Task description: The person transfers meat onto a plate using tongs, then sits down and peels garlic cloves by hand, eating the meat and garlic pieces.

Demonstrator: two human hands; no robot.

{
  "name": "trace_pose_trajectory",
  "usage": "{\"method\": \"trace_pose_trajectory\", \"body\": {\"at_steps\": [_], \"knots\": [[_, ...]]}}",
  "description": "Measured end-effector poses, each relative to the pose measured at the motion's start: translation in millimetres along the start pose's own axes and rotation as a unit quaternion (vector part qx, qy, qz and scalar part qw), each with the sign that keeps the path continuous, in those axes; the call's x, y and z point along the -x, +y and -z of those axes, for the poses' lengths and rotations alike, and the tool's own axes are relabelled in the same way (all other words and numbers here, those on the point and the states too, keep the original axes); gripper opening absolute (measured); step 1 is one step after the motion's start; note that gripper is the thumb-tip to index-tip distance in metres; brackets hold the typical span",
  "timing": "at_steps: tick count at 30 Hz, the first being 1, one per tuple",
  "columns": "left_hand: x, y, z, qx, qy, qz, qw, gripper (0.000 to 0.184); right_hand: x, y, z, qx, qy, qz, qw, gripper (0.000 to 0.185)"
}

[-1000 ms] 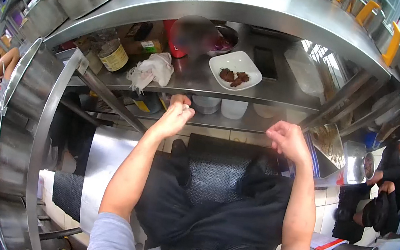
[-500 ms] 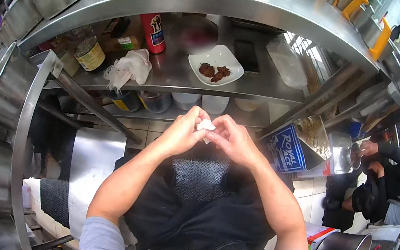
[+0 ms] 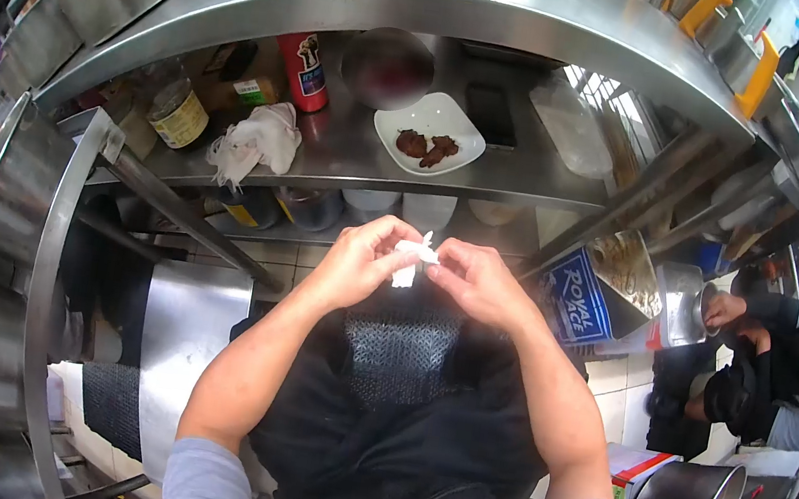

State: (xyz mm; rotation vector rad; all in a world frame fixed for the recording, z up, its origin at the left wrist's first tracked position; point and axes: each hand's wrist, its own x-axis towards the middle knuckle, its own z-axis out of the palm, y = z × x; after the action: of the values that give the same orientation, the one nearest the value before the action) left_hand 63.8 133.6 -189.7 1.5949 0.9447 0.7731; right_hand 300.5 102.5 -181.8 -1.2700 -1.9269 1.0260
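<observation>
A small crumpled white piece, apparently tissue (image 3: 404, 274), is held between both hands above my lap. My left hand (image 3: 364, 260) has its fingers and thumb pinched around the main part, and a loose end hangs below. On the other side, my right hand (image 3: 484, 283) pinches the tissue's right end between thumb and fingertips. Beyond the hands, a white square bowl (image 3: 416, 108) with pieces of dark browned food (image 3: 426, 147) stands on the steel shelf (image 3: 340, 167).
The shelf also bears a white cloth (image 3: 261, 138), a red bottle (image 3: 303, 75), a labelled jar (image 3: 178, 114), a dark phone-like slab (image 3: 491, 115) and a plastic container (image 3: 573, 129). A blue tin (image 3: 577, 298) stands right. Another person (image 3: 767, 374) sits at far right, handling a bowl.
My hands have moved slightly apart, and more of the white tissue shows between them, with ends sticking up and hanging down. At far right, the other person's hand has shifted a little.
</observation>
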Motion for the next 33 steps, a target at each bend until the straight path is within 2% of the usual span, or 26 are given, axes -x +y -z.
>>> {"method": "trace_pose_trajectory", "body": {"at_steps": [2, 4, 6, 8, 10, 12, 14, 16, 18, 20, 21, 22, 24, 25, 26, 28, 32, 33], "knots": [[-4, -4, 3, -0.021, -0.001, -0.002, 1.000, 0.021, -1, -2, -2, 0.032, -0.018, 0.005, 0.999, 0.021], [-3, -11, 6, -0.164, 0.063, -0.083, 0.981, 0.017, 1, 5, -5, 0.050, -0.033, 0.014, 0.998, 0.020], [-4, -15, 18, -0.231, 0.100, -0.121, 0.960, 0.016, 6, 19, -7, 0.145, -0.061, 0.012, 0.987, 0.025], [-2, -15, 34, -0.188, 0.123, -0.047, 0.973, 0.018, 10, 22, -7, 0.190, -0.067, 0.009, 0.979, 0.029], [-3, -28, 50, -0.132, 0.161, -0.068, 0.976, 0.017, 13, 22, 1, 0.184, -0.081, -0.012, 0.980, 0.029], [-1, -21, 67, -0.182, 0.194, -0.075, 0.961, 0.018, 12, 31, 1, 0.194, -0.090, -0.026, 0.977, 0.031], [-8, -26, 84, -0.164, 0.218, 0.002, 0.962, 0.017, 14, 33, 0, 0.208, -0.091, -0.030, 0.974, 0.030], [-14, -27, 89, -0.206, 0.266, -0.012, 0.942, 0.024, 13, 43, -4, 0.216, -0.123, -0.053, 0.967, 0.026], [-29, -65, 111, -0.097, 0.270, -0.053, 0.957, 0.033, 19, 44, -5, 0.203, -0.127, -0.068, 0.969, 0.025], [-40, -67, 116, -0.090, 0.270, -0.071, 0.956, 0.041, 21, 38, -5, 0.239, -0.167, -0.096, 0.952, 0.025], [-43, -64, 115, -0.146, 0.289, -0.074, 0.943, 0.041, 22, 39, -5, 0.240, -0.161, -0.100, 0.952, 0.025], [-50, -63, 115, -0.144, 0.286, -0.077, 0.944, 0.041, 22, 40, -7, 0.237, -0.163, -0.102, 0.952, 0.025], [-69, -69, 128, -0.299, 0.299, -0.120, 0.898, 0.041, 21, 40, -5, 0.236, -0.161, -0.105, 0.952, 0.024], [-87, -91, 140, -0.289, 0.296, -0.182, 0.892, 0.041, 21, 38, -5, 0.234, -0.162, -0.104, 0.953, 0.024], [-93, -89, 136, -0.287, 0.294, -0.181, 0.894, 0.041, 21, 38, -5, 0.233, -0.164, -0.104, 0.953, 0.025], [-104, -80, 127, -0.374, 0.306, -0.138, 0.864, 0.035, 21, 42, -8, 0.235, -0.158, -0.100, 0.954, 0.024], [-113, -76, 111, -0.360, 0.308, -0.120, 0.872, 0.032, 22, 40, -7, 0.239, -0.162, -0.101, 0.952, 0.023], [-112, -72, 109, -0.410, 0.313, -0.128, 0.847, 0.033, 22, 36, -5, 0.232, -0.166, -0.103, 0.953, 0.022]]}}
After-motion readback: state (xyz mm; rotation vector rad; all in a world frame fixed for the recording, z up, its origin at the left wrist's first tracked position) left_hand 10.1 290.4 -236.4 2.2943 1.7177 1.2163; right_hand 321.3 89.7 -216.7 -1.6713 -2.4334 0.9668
